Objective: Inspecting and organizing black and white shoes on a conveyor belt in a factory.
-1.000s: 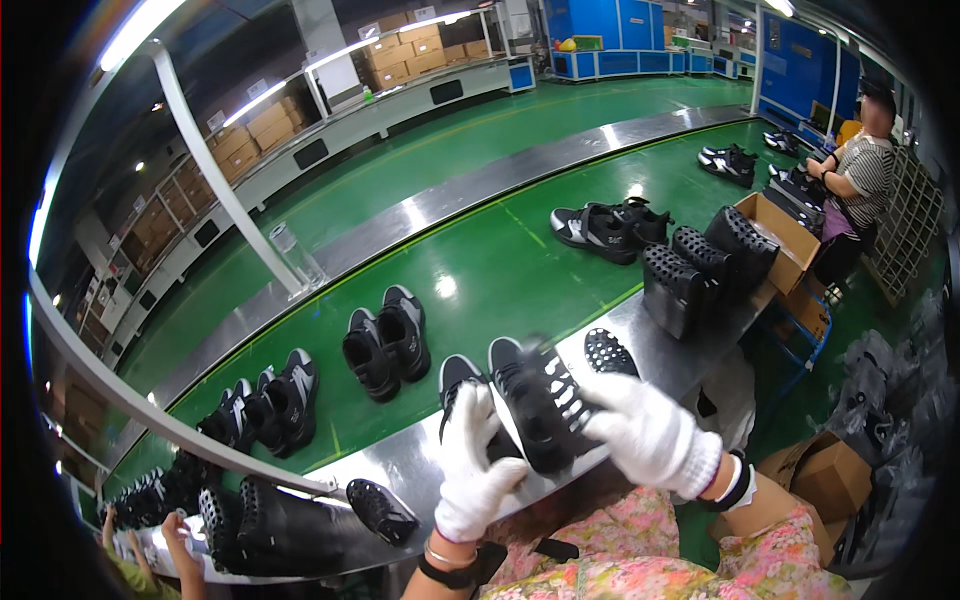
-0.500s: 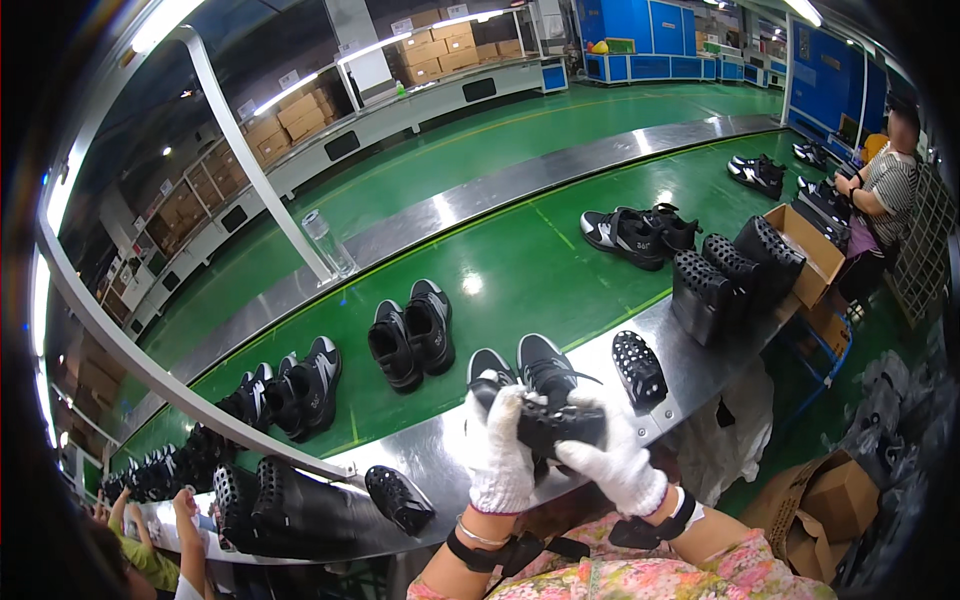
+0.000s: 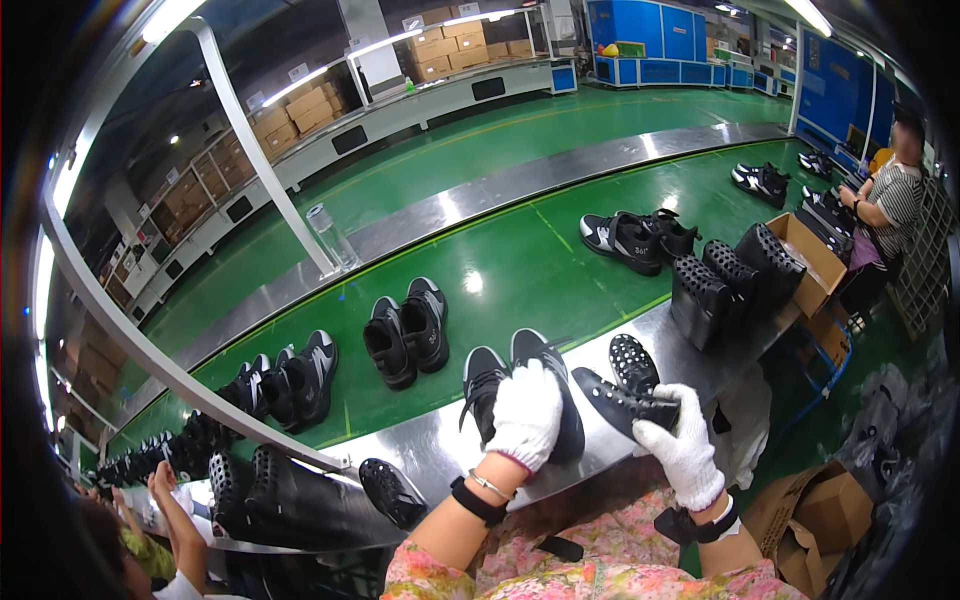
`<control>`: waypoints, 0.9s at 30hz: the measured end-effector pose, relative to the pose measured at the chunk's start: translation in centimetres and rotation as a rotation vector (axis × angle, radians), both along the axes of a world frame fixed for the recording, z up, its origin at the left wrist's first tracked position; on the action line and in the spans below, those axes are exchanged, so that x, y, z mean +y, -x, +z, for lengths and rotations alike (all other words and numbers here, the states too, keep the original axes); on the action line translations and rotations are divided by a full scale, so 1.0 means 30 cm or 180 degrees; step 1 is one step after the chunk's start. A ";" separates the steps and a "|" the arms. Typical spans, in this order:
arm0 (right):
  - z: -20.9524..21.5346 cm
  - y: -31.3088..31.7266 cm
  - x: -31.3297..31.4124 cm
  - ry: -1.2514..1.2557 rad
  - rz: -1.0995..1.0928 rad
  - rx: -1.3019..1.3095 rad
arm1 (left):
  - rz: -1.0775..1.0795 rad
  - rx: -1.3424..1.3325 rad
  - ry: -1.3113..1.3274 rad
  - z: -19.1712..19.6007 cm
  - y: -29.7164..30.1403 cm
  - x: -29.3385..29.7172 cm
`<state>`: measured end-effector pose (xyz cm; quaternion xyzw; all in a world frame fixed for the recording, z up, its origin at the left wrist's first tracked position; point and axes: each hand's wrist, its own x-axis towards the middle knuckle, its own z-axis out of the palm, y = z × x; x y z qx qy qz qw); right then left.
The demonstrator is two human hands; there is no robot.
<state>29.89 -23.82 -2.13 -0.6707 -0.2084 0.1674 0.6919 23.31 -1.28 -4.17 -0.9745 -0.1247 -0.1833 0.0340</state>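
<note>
Both hands have moved apart: half a second ago they were close together, holding a black foot-shaped piece point(image 3: 612, 400) over the near shoes. Now the right hand point(image 3: 685, 447) has it off to the right, and the left hand point(image 3: 528, 410) is down on the right shoe point(image 3: 569, 425) of that pair.

Biggest is the long green belt point(image 3: 520, 290), which runs across the middle. Along its near side is a shiny metal table point(image 3: 422, 436). Next in size is a person in a striped top point(image 3: 893, 205), standing far off on the right. An open brown box point(image 3: 817, 257) is at the table's far end. Beside it, three tall black pieces point(image 3: 700, 310) with dotted tops stand in a row.

The right shoe and the left shoe point(image 3: 482, 392) sit side by side, heels on the table, toes poking out over the green.

Both hands wear white gloves. The left one covers much of the right shoe; its fingertips are hidden, so I can't tell if it grips anything. The right one is closed around the near end of the foot-shaped piece, thumb underneath. Just behind that, a dotted black piece point(image 3: 633, 360) lies on the table.
</note>
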 end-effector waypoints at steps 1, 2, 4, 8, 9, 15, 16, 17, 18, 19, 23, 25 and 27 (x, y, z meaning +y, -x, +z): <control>0.007 0.012 -0.004 0.0057 0.0084 0.0088 | 0.0301 0.0202 -0.0285 0.001 0.003 0.014; 0.015 0.018 -0.008 0.0304 0.0173 -0.0070 | 0.0403 0.0131 -0.0485 -0.037 0.007 0.048; 0.043 0.026 -0.014 0.0685 0.0360 -0.0476 | 0.0303 0.0304 -0.0343 0.011 0.006 0.079; 0.113 0.018 0.021 0.1266 0.0519 -0.1191 | 0.0108 0.0349 0.0213 0.060 0.009 0.074; 0.117 0.014 0.032 0.1262 0.0496 -0.1188 | -0.0044 0.0475 0.0545 0.086 0.013 0.055; 0.075 0.000 0.141 0.2014 0.0597 -0.2516 | -0.0108 0.0559 0.1078 0.084 0.003 0.013; 0.063 0.001 0.165 0.1949 0.0583 -0.2605 | -0.0119 0.0450 0.1206 0.066 0.001 0.027; 0.033 -0.007 0.187 0.1947 0.0590 -0.2614 | -0.0129 0.0342 0.1334 0.052 0.002 0.037; -0.008 -0.019 0.208 0.1908 0.0632 -0.2911 | -0.0360 0.0192 0.1484 0.046 0.001 0.039; -0.051 -0.033 0.236 0.1870 0.0680 -0.3195 | -0.0345 0.0457 0.1595 0.100 -0.001 0.007; -0.118 -0.064 0.316 0.1578 0.0348 -0.3419 | -0.0260 0.0151 0.1412 0.022 -0.019 0.030; -0.126 -0.083 0.315 0.1774 0.0438 -0.3294 | -0.0383 -0.0104 0.1513 0.011 -0.013 0.022; -0.103 -0.121 0.265 0.1220 0.1063 -0.2583 | -0.0172 -0.0591 0.1570 0.000 0.003 -0.029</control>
